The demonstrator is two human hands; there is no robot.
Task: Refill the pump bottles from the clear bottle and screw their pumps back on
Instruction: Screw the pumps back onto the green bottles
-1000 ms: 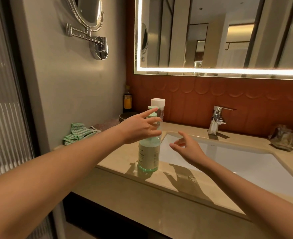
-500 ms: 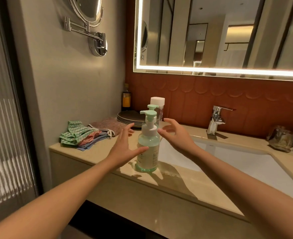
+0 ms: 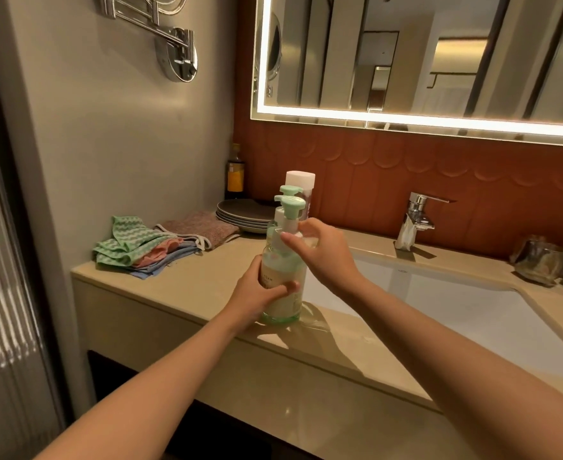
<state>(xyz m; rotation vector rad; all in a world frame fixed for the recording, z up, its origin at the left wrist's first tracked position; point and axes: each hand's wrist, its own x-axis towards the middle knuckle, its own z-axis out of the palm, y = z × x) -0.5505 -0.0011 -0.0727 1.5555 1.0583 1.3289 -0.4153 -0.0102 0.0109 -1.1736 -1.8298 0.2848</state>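
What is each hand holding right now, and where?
Left hand wraps the near pump bottle by its lower body; right hand grips its neck below the pump head.

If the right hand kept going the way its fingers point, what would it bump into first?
The right hand points left, and its grip is already on the neck of the front pump bottle, so it meets that at once. Further that way lie the folded cloths, though depth is hard to judge.

Warm dim light (mirror strip (image 3: 406, 119) glaring), edges warped.
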